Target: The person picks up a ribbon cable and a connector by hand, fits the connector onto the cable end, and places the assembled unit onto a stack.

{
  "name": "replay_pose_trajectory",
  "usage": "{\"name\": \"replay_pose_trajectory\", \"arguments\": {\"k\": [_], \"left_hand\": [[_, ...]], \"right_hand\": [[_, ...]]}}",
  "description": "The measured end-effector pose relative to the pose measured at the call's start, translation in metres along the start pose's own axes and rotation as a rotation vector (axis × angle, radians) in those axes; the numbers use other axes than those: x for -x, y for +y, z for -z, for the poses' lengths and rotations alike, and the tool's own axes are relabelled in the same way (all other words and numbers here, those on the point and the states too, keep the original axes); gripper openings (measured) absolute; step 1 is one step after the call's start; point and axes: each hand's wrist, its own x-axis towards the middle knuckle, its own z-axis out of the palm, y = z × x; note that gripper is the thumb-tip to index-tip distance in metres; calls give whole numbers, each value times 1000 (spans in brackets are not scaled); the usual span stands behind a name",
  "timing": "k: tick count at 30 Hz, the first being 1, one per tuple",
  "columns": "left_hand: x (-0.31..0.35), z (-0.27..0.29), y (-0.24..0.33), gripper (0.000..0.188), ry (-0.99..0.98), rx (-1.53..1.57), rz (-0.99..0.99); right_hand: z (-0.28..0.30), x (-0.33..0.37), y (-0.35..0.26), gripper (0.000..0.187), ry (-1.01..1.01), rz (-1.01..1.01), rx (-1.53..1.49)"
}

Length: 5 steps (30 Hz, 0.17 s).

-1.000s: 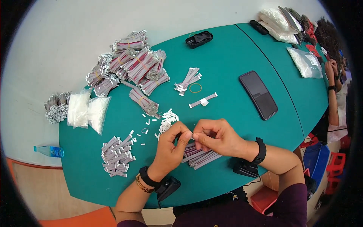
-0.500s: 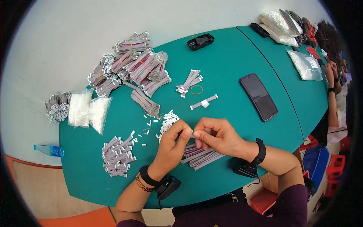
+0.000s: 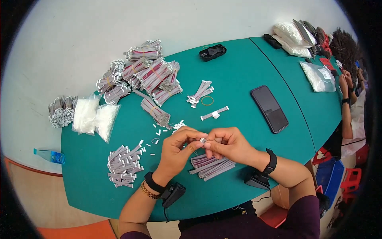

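Observation:
My left hand (image 3: 177, 149) and my right hand (image 3: 231, 144) meet above the table, both pinching a ribbon cable (image 3: 202, 140) at its small white-and-grey connector end; most of it is hidden by my fingers. Below my right hand lies a bunch of loose grey ribbon cables (image 3: 213, 167). Behind my left hand is a pile of small white connector pieces (image 3: 178, 125), partly covered. Left of that hand rests a heap of short grey cables with white ends (image 3: 124, 167). Farther out, a single cable with a white tag (image 3: 215, 114) lies alone.
Banded cable bundles (image 3: 153, 75) are stacked at the far left, beside bags of white pieces (image 3: 85, 115). A small cable group (image 3: 200, 93), a rubber band (image 3: 207, 100), a phone (image 3: 269, 108) and a black case (image 3: 213, 52) lie on the green table (image 3: 238, 67). A co-worker's hands (image 3: 345, 79) show at right.
The fingers of my left hand have opened out a little and shifted around the small connector, which now shows more between both hands. The whole view has tilted slightly.

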Motion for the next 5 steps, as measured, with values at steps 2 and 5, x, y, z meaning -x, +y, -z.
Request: {"name": "replay_pose_trajectory", "arguments": {"k": [2,5], "left_hand": [[0,-1,1,16,-9,25,-4],[0,-3,1,16,-29,75,-8]], "right_hand": [[0,1,1,16,-12,6,-7],[-1,1,4,16,1,8,-30]]}}
